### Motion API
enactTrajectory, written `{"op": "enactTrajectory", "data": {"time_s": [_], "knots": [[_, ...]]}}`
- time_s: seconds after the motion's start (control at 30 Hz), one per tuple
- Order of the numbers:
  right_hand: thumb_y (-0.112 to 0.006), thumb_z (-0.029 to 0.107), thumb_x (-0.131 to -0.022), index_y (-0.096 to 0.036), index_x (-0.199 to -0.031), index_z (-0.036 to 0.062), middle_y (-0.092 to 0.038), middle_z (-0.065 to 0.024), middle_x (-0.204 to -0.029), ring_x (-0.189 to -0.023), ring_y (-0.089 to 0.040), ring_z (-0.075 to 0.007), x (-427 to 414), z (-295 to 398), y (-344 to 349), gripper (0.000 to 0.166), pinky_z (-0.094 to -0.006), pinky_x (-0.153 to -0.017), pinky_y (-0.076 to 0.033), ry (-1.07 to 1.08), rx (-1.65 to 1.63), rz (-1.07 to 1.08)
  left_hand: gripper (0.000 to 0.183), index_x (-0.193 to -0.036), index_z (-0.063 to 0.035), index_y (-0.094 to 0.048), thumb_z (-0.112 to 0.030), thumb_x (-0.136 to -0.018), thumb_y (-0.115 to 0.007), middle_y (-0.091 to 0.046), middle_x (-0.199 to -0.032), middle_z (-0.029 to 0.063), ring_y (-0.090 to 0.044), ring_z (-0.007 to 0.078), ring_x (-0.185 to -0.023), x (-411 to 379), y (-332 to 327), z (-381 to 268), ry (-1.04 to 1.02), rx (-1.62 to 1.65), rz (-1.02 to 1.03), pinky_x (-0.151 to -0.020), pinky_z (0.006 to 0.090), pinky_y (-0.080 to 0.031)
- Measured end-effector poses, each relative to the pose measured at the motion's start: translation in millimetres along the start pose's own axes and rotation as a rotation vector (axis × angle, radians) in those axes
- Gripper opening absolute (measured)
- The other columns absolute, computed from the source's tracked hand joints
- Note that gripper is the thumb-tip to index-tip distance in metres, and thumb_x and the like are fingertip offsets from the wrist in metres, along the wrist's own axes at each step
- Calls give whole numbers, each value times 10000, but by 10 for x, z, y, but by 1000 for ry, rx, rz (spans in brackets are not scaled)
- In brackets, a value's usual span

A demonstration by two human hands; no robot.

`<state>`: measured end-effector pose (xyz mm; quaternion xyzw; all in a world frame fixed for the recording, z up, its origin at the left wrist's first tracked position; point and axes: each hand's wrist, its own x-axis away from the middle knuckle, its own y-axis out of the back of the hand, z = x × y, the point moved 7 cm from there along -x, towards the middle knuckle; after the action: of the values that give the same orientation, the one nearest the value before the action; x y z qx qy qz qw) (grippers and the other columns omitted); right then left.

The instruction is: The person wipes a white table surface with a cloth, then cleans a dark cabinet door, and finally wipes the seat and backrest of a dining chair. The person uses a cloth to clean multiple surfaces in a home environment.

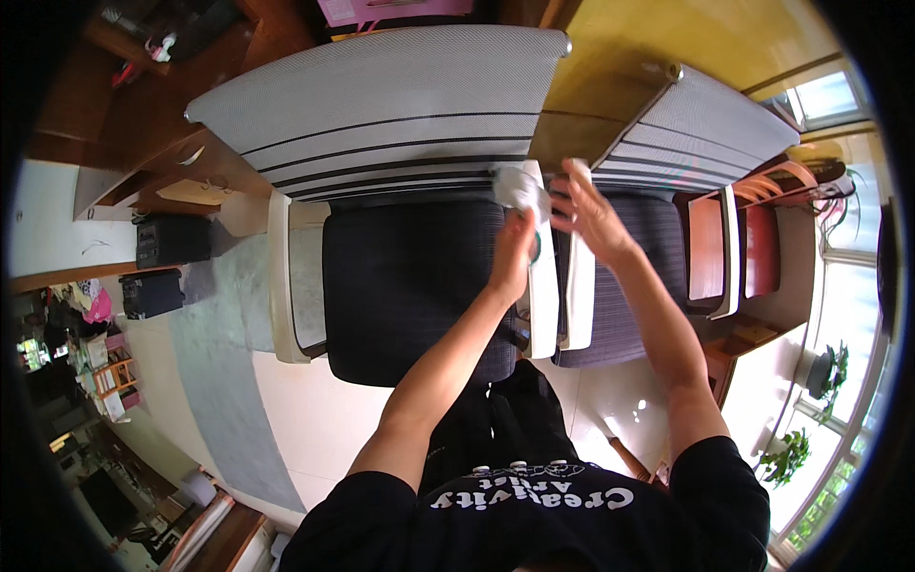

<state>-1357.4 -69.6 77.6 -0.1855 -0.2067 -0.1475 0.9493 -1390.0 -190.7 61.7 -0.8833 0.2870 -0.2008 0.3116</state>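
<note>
My left hand [513, 247] is closed around a white bundle [516, 189] that looks like crumpled cloth, though motion blur hides its detail. A bit of green shows at the edge of that palm. Beneath is the white armrest [541, 307] of a chair with a black fabric seat [414, 286] and a grey mesh backrest [400, 93]. Fingers spread and blurred, my right hand [597, 222] hovers just right of the bundle with nothing visible in it. It is over the adjacent armrest [577, 300] of a second chair, whose dark seat [636, 272] lies beyond.
Wooden cabinets [164, 154] stand at the left, with black boxes [171, 239] on the floor below. Behind the chairs is a yellowish wooden panel [636, 36]. To the right are a reddish wooden chair [761, 250] and potted plants [786, 457] by a window.
</note>
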Motion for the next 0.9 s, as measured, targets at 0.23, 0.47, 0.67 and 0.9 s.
{"op": "enactTrajectory", "data": {"time_s": [0.23, 0.47, 0.67, 0.9], "knots": [[-469, 187, -895, -528, -1094, 9, -600, -109, -960, -825, -588, -207, 209, -799, 215, 273, -323, -727, -489, -28, -673, -311, 281, -1039, 15, -570, -171, -830, -581, -497, -1158, 138, -515, 272, -1043, 221, -365, 147, -104, -799, 381, -917, 335, -388], [-575, 107, -814, -596, -996, 12, -599, -95, -839, -790, -580, -222, -524, -87, 407, 206, -316, -726, -467, 388, 517, -427, 277, -1075, -23, -595, -83, -805, -590, -592, -1103, 128, -568, 238, -1027, 475, 510, -454, -312, -1143, -164, -896, 304, -426], [-562, 60, -780, -600, -1076, 100, -473, -180, -954, -874, -476, -366, 235, -982, -25, 301, -440, -776, -430, 702, 1388, -369, 331, -1135, -59, -552, -90, -808, -587, -563, -1131, 126, -509, 296, -1067, 1367, 2166, -1066, -294, -1389, -607, -926, 364, -396], [-572, -18, -766, -625, -968, 29, -577, -124, -919, -835, -580, -275, 1591, -1737, -292, 214, -338, -734, -482, 26, 966, -53, 446, -1259, -15, -400, -183, -865, -526, -397, -1282, 232, -377, 409, -1167, 2487, 3288, -1798, -136, -1753, -1107, -958, 486, -331]]}}
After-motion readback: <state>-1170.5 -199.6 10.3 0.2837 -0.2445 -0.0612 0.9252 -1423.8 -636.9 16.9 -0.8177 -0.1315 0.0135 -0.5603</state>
